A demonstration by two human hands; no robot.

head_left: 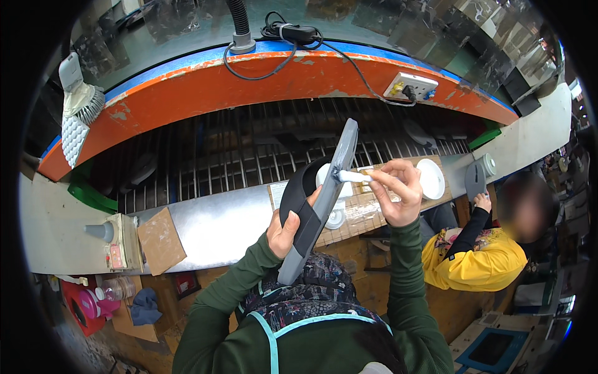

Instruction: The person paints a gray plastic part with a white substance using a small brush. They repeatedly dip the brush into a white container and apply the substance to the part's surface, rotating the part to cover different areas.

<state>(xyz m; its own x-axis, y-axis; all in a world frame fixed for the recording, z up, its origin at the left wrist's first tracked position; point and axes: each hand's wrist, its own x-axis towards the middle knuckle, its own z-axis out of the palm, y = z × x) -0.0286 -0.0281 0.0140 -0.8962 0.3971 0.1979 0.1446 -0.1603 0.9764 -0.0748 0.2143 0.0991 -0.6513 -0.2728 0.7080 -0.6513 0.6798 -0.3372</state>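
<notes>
In the head view, the left forearm rises from the lower edge, its green sleeve running up and inward to the left hand (284,234). That hand is curled closed around a grey slipper (325,202), gripping it near mid-length, with the thumb laid across the near side and other fingertips showing at the far edge. The slipper is held up in front of the body, slanting so that its far end points up and to the right of this hand and its near end drops down beside the wrist. Its black strap (298,192) bulges just above the thumb.

The right forearm stands almost upright, elbow low and wrist raised. The right hand (400,196) is partly closed, thumb and fingers pinching the end of a slim white brush (352,177). The brush points left from the fingertips, and its dark tip touches the slipper above the left hand.

Just to the right of the right hand sits a round white dish (431,179). Below and left of that hand, a brown board (358,218) lies on the tabletop (215,218). Well left of the left hand is a piece of cardboard (162,240). Well to the right of the right hand, a co-worker in yellow (476,262) reaches to another grey sole (475,179).
</notes>
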